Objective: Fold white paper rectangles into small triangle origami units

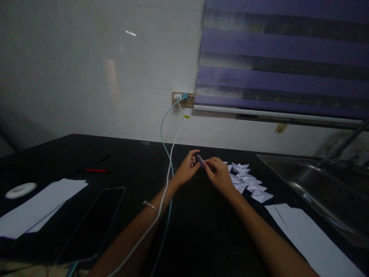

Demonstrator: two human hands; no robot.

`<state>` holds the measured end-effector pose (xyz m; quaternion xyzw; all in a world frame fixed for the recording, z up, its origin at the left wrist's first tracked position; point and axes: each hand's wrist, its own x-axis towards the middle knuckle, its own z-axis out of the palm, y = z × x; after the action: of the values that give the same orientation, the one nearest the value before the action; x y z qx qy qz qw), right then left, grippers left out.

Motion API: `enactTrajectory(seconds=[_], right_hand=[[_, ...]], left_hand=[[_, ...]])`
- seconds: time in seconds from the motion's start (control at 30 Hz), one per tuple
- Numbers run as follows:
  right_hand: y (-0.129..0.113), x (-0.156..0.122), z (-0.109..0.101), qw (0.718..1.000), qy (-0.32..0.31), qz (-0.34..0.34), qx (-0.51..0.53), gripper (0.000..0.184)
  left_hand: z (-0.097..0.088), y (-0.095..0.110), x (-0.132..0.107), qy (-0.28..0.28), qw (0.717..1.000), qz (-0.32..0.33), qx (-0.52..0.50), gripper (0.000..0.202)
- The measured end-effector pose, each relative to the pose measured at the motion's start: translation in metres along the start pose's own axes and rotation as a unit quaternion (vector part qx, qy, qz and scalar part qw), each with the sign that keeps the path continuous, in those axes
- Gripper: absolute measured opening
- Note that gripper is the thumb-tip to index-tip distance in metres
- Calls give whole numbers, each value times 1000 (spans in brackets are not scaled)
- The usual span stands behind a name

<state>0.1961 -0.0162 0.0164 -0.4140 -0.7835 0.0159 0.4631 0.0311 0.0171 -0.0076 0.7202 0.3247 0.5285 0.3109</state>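
Observation:
A small piece of folded paper (201,160) is held above the dark countertop, tilted, its pale side in shadow. My left hand (187,167) grips its left side, thumb below and index finger stretched over the top. On the other side, my right hand (219,175) pinches the lower right edge between thumb and fingers. Just beyond my right hand lie several folded white paper boats (248,179) in rows, some partly hidden by that hand. A thin bracelet (151,206) circles my left wrist.
White paper sheets (52,200) and a dark phone (95,223) lie left, near a red pen (95,170) and a white round object (20,190). More paper (311,234) sits right, beside a metal sink (325,192). Cables (170,169) hang from a wall socket (188,100) across my left forearm.

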Motion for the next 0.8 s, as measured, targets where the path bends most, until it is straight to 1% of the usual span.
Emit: enactTrajectory(seconds=[0.07,0.1,0.2,0.3,0.4,0.5,0.57,0.63,0.73,0.8], right_hand=[[0,-1,-1,999,-10,-31,-27,18],[1,-1,-1,999,-13,-40,-34,18],[2,-1,0,998,-15,-52,-29,18],[4,-1,1,999,-5,-44,-14,17],[7,1,1,1000,17,-13,-6,16],[12,1,1,999,25,30,12,24],[15,2,1,997,11,54,49,28],[16,2,1,992,-7,68,103,27],[16,3,2,980,-18,98,171,25],[19,4,1,968,-20,135,208,26]], left_hand=[[-2,7,0,-43,998,6,-47,41],[-3,10,0,-51,997,9,-63,35],[-4,13,0,-37,996,12,-85,22],[-6,12,0,-22,995,6,-97,21],[-8,10,0,-26,991,-17,-127,24],[-10,8,0,-19,984,-58,-167,26],[-11,8,1,-7,979,-77,-186,24],[-12,9,1,3,977,-83,-198,20],[-15,10,2,20,972,-86,-217,17],[-17,10,3,37,969,-89,-228,17]])
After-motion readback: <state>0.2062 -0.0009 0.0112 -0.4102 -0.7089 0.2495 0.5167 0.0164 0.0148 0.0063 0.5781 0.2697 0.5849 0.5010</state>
